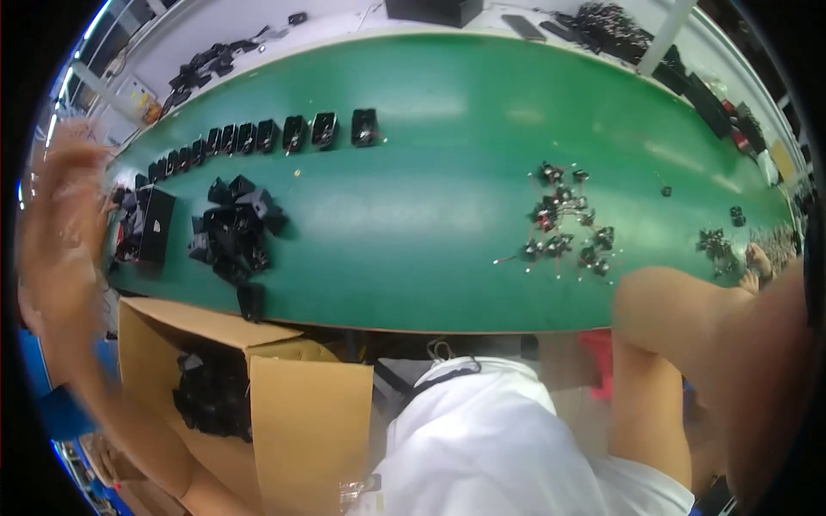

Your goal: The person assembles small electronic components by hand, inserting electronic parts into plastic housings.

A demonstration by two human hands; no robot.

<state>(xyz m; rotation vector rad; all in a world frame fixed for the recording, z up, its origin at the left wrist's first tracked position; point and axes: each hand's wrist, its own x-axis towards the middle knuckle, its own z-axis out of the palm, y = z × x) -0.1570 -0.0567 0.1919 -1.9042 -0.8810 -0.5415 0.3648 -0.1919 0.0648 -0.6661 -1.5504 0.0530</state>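
While black cases [231, 234] are heaped on the surface [404, 224] at nine o'clock, the left hand [66, 202] is blurred farther out; neither hand's grip can be told.

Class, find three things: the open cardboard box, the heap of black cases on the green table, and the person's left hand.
Open cardboard box [311, 421], head view: its right panel.
Heap of black cases [231, 234], head view: near its middle.
Left hand [64, 225], head view: middle of the blurred hand.
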